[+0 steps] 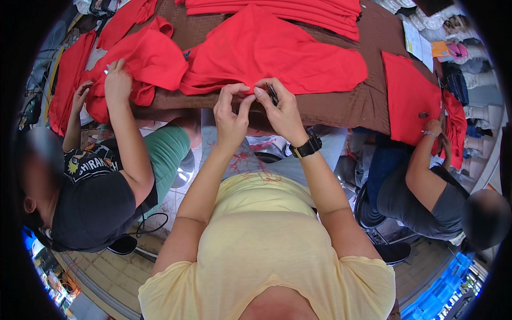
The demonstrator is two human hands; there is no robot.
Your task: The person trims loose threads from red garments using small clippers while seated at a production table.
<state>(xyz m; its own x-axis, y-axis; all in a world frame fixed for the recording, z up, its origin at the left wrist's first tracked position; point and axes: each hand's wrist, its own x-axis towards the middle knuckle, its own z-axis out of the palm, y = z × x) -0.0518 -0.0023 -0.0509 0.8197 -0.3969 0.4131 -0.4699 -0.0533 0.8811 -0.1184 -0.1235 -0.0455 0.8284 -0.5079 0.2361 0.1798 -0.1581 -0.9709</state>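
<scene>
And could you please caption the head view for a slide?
Left hand and right hand pinch a red cloth by its edge at a brown-covered table, a co-worker on either side.

Three people: the wearer [261, 240] at six o'clock, one co-worker [98, 197] at nine, another co-worker [421, 197] at three. Six hands: left hand [232, 120] near eleven, right hand [282, 112] near one, two at ten, two towards three. At twelve, one large red cloth [282, 58], one red pile [298, 10], one brown table [376, 45]. One dark tool [274, 97], one watch [308, 144]. Red cloths [141, 56] at ten overlap, uncountable.
</scene>
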